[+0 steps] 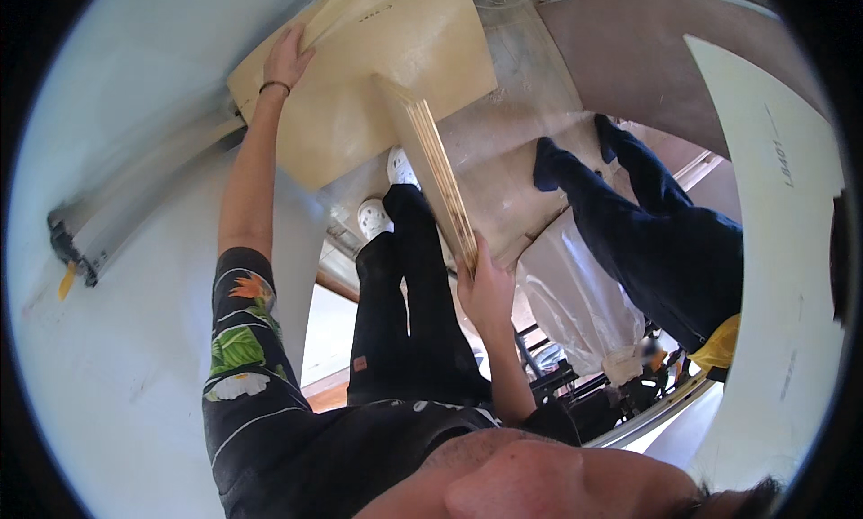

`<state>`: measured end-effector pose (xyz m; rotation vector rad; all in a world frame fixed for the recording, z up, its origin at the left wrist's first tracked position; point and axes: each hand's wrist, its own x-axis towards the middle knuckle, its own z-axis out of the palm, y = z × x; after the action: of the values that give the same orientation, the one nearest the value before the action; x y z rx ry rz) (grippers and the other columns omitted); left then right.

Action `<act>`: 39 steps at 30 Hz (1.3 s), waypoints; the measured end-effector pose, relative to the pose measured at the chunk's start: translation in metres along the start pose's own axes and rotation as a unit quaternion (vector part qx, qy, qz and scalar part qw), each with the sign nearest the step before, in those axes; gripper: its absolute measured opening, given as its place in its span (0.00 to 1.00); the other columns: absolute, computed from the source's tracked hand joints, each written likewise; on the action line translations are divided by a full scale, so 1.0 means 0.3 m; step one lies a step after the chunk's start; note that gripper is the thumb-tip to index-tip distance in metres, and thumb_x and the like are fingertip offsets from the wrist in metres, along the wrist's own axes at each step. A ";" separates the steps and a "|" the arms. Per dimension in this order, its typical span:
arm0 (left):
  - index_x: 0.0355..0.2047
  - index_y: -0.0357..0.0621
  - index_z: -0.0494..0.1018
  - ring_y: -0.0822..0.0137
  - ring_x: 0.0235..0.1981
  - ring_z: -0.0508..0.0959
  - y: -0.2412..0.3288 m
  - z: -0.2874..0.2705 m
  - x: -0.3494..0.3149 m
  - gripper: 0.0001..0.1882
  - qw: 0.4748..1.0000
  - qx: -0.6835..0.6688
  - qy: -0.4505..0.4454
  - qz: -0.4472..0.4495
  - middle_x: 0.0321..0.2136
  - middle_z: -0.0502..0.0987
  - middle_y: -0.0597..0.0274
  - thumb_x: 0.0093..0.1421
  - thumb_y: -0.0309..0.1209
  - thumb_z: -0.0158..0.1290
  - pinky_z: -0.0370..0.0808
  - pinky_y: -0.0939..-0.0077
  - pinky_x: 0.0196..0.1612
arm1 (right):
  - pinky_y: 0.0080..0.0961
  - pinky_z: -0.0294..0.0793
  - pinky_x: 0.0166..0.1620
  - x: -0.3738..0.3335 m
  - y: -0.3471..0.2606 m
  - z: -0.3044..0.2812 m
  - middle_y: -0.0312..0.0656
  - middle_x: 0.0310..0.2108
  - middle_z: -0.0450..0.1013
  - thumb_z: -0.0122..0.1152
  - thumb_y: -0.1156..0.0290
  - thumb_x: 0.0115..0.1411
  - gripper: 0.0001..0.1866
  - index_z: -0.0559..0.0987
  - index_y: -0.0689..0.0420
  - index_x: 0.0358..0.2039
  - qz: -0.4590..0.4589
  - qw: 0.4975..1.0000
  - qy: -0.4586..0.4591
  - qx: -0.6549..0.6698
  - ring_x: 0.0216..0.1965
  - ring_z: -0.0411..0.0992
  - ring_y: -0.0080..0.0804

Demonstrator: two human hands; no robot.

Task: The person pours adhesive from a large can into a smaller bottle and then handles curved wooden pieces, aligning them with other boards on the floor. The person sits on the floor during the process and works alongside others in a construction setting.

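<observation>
A large tan wooden panel (342,115) stands at the upper left, with faint dark marks on its face. My left hand (286,61), a dark band at its wrist, lies with fingers stretched along the panel's left part. A long, thick piece of layered wood (440,177), pale lines running along its edge, slants from the panel's middle down toward me. My right hand (485,285) grips its near end, thumb on the edge; its other fingers are partly hidden. Whether this piece joins the panel or only overlaps it in view, I cannot tell.
Another person's dark-trousered legs (643,213) are at the right, beside a pale upright board (778,240). Clear plastic sheeting (575,285) hangs near black equipment (584,407). White walling (117,357) fills the left. My white shoes (373,218) stand below the panel on a brownish floor (494,150).
</observation>
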<state>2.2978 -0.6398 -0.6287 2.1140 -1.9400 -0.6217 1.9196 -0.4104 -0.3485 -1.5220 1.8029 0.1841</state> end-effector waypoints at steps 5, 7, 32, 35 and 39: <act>0.53 0.45 0.65 0.46 0.57 0.67 -0.145 0.246 -0.098 0.27 0.998 0.038 0.007 -0.046 0.57 0.65 0.51 0.55 0.31 0.59 0.69 0.57 0.56 | 0.38 0.73 0.23 -0.004 0.012 0.023 0.49 0.21 0.76 0.61 0.72 0.58 0.24 0.68 0.53 0.55 -0.045 0.998 0.033 0.003 0.21 0.76 0.48; 0.53 0.44 0.64 0.46 0.56 0.67 -0.165 0.275 -0.097 0.27 0.997 0.057 -0.004 -0.060 0.57 0.65 0.50 0.54 0.31 0.60 0.68 0.58 0.56 | 0.38 0.73 0.23 -0.001 0.010 0.025 0.49 0.21 0.76 0.61 0.72 0.58 0.24 0.68 0.54 0.55 -0.037 0.999 0.030 -0.011 0.21 0.76 0.47; 0.54 0.41 0.66 0.45 0.48 0.77 0.137 0.070 -0.198 0.36 0.989 -0.038 -0.065 -0.127 0.45 0.77 0.42 0.52 0.52 0.58 0.73 0.53 0.49 | 0.49 0.74 0.30 -0.015 0.070 0.083 0.53 0.26 0.76 0.58 0.63 0.59 0.25 0.66 0.49 0.57 -0.046 0.997 0.055 -0.028 0.25 0.75 0.56; 0.53 0.41 0.68 0.45 0.47 0.77 0.197 0.060 -0.344 0.38 0.976 -0.079 0.006 -0.201 0.44 0.78 0.42 0.50 0.56 0.59 0.73 0.53 0.48 | 0.51 0.73 0.32 -0.020 0.048 0.076 0.55 0.26 0.76 0.59 0.61 0.57 0.25 0.68 0.54 0.54 -0.055 0.993 0.083 -0.056 0.27 0.75 0.58; 0.44 0.40 0.72 0.43 0.40 0.79 0.315 -0.021 -0.610 0.35 0.952 -0.111 0.104 -0.267 0.36 0.79 0.41 0.48 0.57 0.61 0.75 0.50 0.41 | 0.51 0.72 0.35 -0.044 0.026 0.030 0.56 0.27 0.76 0.62 0.64 0.54 0.23 0.71 0.57 0.49 -0.077 0.989 0.107 -0.067 0.31 0.75 0.61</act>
<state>2.2071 -0.4713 -0.5525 2.4398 -1.1243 -0.6380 1.9168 -0.3931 -0.3493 -1.8282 1.8573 0.0694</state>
